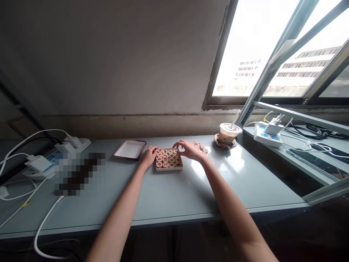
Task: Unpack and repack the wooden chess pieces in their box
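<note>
A shallow open box [169, 169] on the desk holds rows of round wooden Chinese chess pieces [165, 159] with red and black characters. My left hand [149, 155] grips the box's left edge, its fingers curled at the upper left corner. Over the upper right corner, my right hand [188, 149] has its fingers and thumb bent around a chess piece, which they largely hide. More loose chess pieces [201, 147] lie on the desk just beyond my right hand, partly covered by it. The box lid [131, 150] rests inside up to the left of my left hand.
A lidded drink cup [228, 134] with a straw stands at the back right of the grey desk [174, 196]. White power strips with plugs and cables [40, 165] lie at the left. Another power strip [268, 134] sits on the right desk, past a metal frame. A blurred patch covers something at left.
</note>
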A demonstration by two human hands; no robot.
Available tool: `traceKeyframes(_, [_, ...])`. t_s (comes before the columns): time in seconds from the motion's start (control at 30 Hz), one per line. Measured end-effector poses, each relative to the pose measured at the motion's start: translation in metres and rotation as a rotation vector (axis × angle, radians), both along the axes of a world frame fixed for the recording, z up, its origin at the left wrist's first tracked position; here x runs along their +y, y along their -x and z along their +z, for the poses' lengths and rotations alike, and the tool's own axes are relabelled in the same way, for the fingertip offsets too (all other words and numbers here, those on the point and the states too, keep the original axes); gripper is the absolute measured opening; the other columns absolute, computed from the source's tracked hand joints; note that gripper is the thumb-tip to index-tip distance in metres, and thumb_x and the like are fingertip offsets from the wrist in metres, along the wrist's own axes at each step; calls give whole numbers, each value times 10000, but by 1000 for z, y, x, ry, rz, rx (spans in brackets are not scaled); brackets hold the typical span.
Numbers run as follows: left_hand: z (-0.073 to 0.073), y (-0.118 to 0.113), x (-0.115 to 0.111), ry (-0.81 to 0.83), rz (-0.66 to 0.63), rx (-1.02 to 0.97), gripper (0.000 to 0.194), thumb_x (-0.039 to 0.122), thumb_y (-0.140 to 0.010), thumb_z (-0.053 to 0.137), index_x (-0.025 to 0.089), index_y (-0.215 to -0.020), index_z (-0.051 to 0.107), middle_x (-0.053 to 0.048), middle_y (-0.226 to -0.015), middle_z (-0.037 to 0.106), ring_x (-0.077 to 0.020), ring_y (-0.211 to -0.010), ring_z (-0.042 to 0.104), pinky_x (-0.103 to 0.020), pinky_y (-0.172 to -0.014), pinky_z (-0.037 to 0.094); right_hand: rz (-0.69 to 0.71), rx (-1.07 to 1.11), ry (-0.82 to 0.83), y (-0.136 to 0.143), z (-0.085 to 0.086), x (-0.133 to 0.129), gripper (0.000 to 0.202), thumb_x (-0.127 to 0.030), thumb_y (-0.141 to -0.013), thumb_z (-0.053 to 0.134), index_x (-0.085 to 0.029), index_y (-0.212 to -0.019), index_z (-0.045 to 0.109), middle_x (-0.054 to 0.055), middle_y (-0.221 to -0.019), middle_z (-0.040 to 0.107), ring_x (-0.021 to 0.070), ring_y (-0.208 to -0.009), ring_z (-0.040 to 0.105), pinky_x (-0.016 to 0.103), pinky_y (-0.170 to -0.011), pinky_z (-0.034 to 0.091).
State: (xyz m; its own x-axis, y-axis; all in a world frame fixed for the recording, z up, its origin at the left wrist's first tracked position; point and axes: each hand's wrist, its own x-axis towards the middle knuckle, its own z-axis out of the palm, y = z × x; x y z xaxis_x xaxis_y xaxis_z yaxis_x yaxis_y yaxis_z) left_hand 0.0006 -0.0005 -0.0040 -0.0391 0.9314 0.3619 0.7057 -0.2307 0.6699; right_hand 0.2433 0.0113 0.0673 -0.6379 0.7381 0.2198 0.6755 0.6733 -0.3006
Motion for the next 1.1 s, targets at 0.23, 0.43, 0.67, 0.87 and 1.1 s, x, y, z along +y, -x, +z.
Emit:
traceKeyframes(0.23, [3,-2,-2,-1,9,-12,210,184,-855,437,183,-919,637,-65,-1012,634,-175,-987,583,-315,-917,452,238,7,11,37,-8,-20,265,-179,-809,620,-264,-1059,643,36,-1036,602,160,-919,565,258,-804,405])
traceKeyframes(0.43, [2,-1,-1,-1,-3,-4,212,186,-859,433,183,-928,634,-71,-1010,628,-178,-978,584,-314,-905,456,167,-2,-52,32,-7,-15,207,-244,-807,633,-226,-1013,644,56,-1016,601,184,-958,539,282,-815,407])
traceKeyframes(0.67, [1,-1,-1,-2,-4,-11,207,181,-851,437,193,-913,634,-58,-995,627,-173,-960,590,-299,-882,463,-156,-57,123,-36,13,7,224,-404,-779,621,-226,-903,680,55,-895,602,206,-900,554,291,-740,421])
traceKeyframes(0.87, [0,-1,-1,4,-1,-8,221,170,-849,424,183,-924,632,-69,-1007,622,-181,-953,590,-308,-869,468,-230,33,73,-48,12,11,254,-264,-775,617,-207,-1020,656,65,-974,606,206,-949,553,313,-803,430])
traceKeyframes(1.1, [3,-1,-2,14,-6,-19,222,189,-865,417,180,-939,626,-77,-1024,619,-181,-988,578,-302,-901,455,316,38,373,23,11,-24,269,-288,-770,647,-232,-1032,669,21,-980,628,136,-816,572,225,-696,451])
